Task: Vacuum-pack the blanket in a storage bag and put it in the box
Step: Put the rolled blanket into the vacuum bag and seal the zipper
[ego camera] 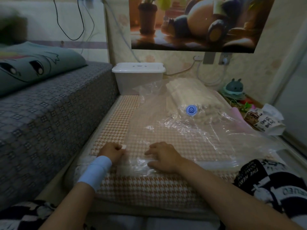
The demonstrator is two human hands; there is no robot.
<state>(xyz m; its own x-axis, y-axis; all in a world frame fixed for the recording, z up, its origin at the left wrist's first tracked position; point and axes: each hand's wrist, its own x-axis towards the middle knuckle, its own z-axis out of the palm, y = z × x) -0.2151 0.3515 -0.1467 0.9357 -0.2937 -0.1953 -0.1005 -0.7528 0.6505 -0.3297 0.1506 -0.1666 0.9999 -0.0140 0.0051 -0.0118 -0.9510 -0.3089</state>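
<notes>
Clear plastic storage bag (191,130) holds a cream blanket (189,93) on a checked mat (116,123); left hand (113,152) fingers pinch a white clip (123,147), right hand (164,157) fingers spread, pressing the bag.

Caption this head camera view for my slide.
Left hand pinches a white clip on the storage bag, right hand rests on it, blanket inside.

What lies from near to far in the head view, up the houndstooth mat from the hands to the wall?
Left hand pinching a white clip, and right hand, on the mouth of the storage bag → blue valve atop the blanket → lidded plastic box → wall poster.
</notes>
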